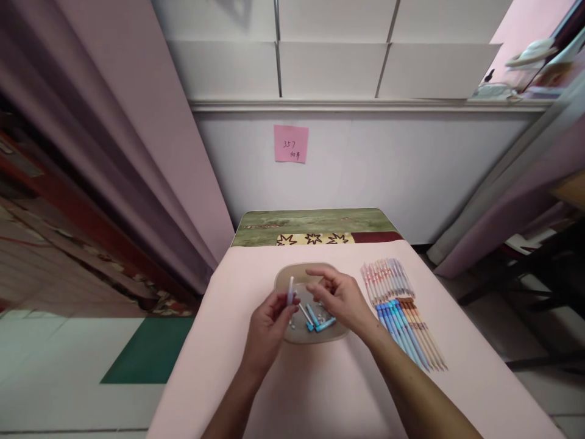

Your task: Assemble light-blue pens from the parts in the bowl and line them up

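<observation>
My left hand is closed on a slim, whitish pen barrel, which stands upright between thumb and fingers over the left side of a shallow beige tray. Above the tray's right side, my right hand has its fingers apart, with nothing visible between them. Inside the tray lie blue pen parts, a thin pale tube and several small whitish pieces. Part of the tray is hidden behind both hands.
To the right, a row of clear pens with pinkish and grey tones lies behind blue pens and brown-topped pens. The table has a pink cover. A pink note is on the white wall behind.
</observation>
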`<state>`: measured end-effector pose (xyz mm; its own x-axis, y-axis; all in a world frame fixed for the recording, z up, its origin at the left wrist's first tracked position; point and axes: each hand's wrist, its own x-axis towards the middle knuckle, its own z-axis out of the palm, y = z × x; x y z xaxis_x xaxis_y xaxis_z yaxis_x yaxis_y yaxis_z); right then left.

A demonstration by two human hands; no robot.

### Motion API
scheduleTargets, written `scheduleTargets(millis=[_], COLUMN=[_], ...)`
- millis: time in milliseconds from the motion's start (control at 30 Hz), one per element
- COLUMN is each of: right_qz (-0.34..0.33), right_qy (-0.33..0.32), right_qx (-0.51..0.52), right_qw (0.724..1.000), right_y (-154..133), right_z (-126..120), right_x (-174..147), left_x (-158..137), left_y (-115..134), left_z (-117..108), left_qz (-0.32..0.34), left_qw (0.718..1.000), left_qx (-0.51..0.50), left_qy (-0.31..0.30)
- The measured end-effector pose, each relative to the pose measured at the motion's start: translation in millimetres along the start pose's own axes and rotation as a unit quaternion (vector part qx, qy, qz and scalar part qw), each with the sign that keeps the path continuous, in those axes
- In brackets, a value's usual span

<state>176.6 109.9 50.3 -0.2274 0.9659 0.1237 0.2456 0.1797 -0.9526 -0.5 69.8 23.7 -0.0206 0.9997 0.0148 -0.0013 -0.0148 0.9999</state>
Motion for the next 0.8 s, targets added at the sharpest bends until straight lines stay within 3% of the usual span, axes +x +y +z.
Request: scheduleTargets(millis=[100, 167, 267, 367, 533, 800], right_qz=[0.037, 0.050, 0.080, 0.119, 0.128, 0.097], right_qy=[0.043, 0.042, -0.027, -0.092, -0.119, -0.123], right_qx=[-0.017, -0.112, -0.322, -0.432, -0.464, -0.444], right_qw=[0.998, 0.992, 0.943, 0.889, 0.868, 0.883], right_y=[14, 24, 36, 46, 61, 64], right_z=[-6, -7, -1, 14, 41, 66], right_x=[1, 2, 6, 15, 43, 70], left_x=[3, 4, 4, 2, -1, -3], left_y=[-3, -5, -7, -7, -7, -7], left_z=[-14, -20, -21, -19, -23, -30], left_qz=[-0.019, -0.030, -0.049, -0.060, -0.065, -0.051], left_qw=[0.997, 0.994, 0.993, 0.988, 0.984, 0.985], left_qx=[-0.028, -0.031, -0.060, -0.115, -0.142, -0.126], left_qy=[0.064, 0.096, 0.094, 0.082, 0.089, 0.104])
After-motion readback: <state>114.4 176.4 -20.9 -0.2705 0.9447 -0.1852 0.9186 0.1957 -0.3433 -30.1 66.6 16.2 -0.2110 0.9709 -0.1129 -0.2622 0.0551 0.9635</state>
